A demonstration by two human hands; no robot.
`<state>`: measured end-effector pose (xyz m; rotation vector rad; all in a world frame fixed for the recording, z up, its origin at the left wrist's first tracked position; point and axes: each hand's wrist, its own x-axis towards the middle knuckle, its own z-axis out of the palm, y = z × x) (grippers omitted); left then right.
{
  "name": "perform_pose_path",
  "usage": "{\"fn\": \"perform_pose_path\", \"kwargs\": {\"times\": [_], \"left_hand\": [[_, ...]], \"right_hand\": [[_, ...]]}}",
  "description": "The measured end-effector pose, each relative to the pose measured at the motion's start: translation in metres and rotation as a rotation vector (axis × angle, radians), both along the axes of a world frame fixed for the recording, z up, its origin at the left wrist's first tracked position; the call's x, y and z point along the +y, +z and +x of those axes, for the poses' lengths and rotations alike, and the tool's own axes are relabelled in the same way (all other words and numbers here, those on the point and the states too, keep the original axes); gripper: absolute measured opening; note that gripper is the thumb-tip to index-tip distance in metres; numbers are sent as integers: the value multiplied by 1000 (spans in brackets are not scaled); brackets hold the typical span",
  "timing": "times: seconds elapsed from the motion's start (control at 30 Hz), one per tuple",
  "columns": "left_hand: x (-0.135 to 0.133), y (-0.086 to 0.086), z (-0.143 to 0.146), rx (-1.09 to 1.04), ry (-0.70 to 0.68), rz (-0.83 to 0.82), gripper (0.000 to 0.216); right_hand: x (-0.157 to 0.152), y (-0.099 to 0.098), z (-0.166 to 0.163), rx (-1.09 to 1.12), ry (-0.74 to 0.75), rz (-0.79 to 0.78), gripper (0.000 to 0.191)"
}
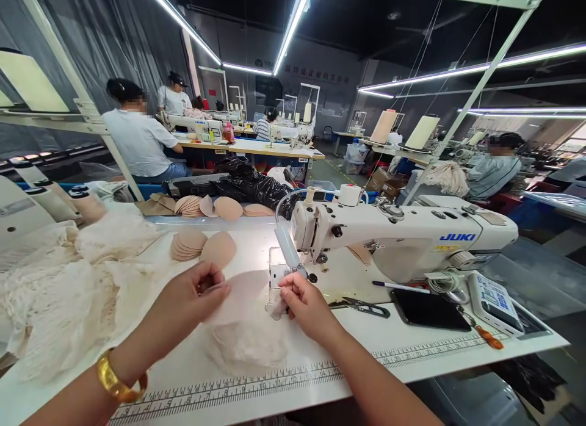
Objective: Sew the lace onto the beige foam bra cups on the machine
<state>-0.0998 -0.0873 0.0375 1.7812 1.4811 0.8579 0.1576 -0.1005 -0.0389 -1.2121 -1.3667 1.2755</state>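
My left hand (195,295), with a gold bangle on its wrist, pinches the left edge of a thin pale fabric (245,298). Close to the needle area of a white sewing machine (407,231), my right hand (307,304) has thumb and forefinger closed on the other side of this fabric. Gathered lacy fabric (249,346) hangs below it on the table. Beyond my left hand lie beige oval pads, a fanned stack (187,246) and a single pad (218,249). The fabric edges between my fingertips are partly hidden.
Cream lace (68,292) is heaped at the left. Thread snips (366,307), a black phone (430,309), a pen (398,285) and a white control box (494,304) lie at the right. A printed ruler (229,389) runs along the front edge. Other people sit at machines behind.
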Motion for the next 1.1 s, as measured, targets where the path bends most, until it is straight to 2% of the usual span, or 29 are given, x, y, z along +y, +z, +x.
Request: {"fn": "perform_pose_path", "kwargs": {"times": [0.1, 0.23, 0.33, 0.4, 0.5, 0.53, 0.6, 0.67, 0.73, 0.8, 0.9, 0.97, 1.0, 1.03, 1.1], "left_hand": [[-21, -16, 6, -38, -50, -156, 37], [-27, -29, 24, 71, -72, -121, 26], [-26, -32, 33, 278, -103, -7, 13], [-23, -31, 36, 345, -161, 162, 8], [-14, -18, 36, 310, -344, 380, 42], [-10, -12, 35, 307, -433, 369, 50], [-1, 3, 32, 353, -602, 195, 52], [7, 14, 26, 417, -686, -34, 34], [12, 18, 19, 432, -661, -117, 11], [17, 16, 10, 412, -553, 25, 5], [21, 5, -5, 395, -362, 553, 15], [23, -3, -14, 445, -356, 900, 24], [22, -8, -17, 495, -383, 992, 27], [21, -13, -19, 563, -428, 1008, 26], [16, -22, -17, 684, -538, 871, 17]], "right_hand": [[-2, 1, 0, 54, 9, 13, 33], [-7, 3, -1, 92, 48, 19, 36], [-10, 3, -3, 64, 45, 18, 38], [-12, 4, -6, 60, 47, 17, 37], [-15, 9, -8, 53, 81, 48, 35], [-18, 12, -8, 43, 96, 67, 34], [-26, 19, -6, 2, 106, 121, 31], [-35, 27, -4, -79, 71, 216, 27], [-43, 33, -4, -196, -8, 390, 24], [-46, 37, -8, -306, -77, 611, 24], [-37, 36, -20, -445, -111, 897, 30], [-24, 28, -26, -580, -120, 1032, 30], [-17, 22, -28, -672, -121, 1085, 28], [-9, 14, -27, -774, -112, 1125, 25], [4, -2, -21, -955, -72, 1189, 21]]}}
